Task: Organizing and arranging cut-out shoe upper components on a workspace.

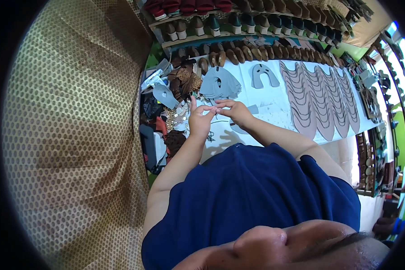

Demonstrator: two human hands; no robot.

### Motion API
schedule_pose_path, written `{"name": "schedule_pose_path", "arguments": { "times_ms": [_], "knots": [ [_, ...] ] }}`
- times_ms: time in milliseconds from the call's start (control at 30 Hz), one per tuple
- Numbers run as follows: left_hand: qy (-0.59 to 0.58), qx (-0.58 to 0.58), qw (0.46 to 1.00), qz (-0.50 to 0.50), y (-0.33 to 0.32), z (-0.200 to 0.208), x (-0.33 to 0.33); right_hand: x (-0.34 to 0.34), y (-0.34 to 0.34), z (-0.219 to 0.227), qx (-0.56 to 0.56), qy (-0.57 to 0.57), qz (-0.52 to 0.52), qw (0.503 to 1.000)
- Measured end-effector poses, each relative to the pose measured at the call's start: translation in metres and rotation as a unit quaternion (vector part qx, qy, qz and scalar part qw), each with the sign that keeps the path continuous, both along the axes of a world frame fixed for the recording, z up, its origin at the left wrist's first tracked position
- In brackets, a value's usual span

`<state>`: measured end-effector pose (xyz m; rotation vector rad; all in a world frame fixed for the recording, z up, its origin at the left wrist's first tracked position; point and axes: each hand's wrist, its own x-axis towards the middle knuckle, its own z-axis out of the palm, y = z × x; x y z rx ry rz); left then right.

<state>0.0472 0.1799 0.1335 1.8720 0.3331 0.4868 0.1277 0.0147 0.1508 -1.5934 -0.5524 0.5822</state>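
Note:
Over the near edge of a white-topped table [271,110], my left hand [200,120] and my right hand [236,113] meet at the fingertips. Thumb and fingers of both hands are pinched together; whatever lies between them is too small to make out. Just beyond them lies a fanned stack of grey cut shoe-upper pieces [220,85]. Another grey horseshoe-shaped upper piece [258,81] sits farther right by itself. Partly hidden under my right wrist is a further grey piece [238,128]. Small dark scissors [210,136] appear to lie below my hands.
Overlapping taupe pieces with dark edges [317,101] run in columns at the right. Wooden shoe lasts [252,54] line the back, beneath a shelf of heeled shoes [236,29]. Brown and leopard-print scraps [184,83] crowd the left, beside a patterned curtain [76,135].

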Motion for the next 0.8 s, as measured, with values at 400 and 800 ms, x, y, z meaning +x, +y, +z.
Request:
{"name": "schedule_pose_path", "arguments": {
  "times_ms": [400, 800],
  "knots": [
    [0.105, -0.159, 0.982, 0.005, -0.036, -0.059, 0.042, 0.087, -0.03, -0.095, -0.129, -0.121, 0.082, 0.981],
    [0.371, 0.345, 0.832, -0.227, -0.054, -0.088, 0.039, 0.112, -0.031, -0.123, -0.406, -0.324, 0.299, 0.8]
  ]
}}
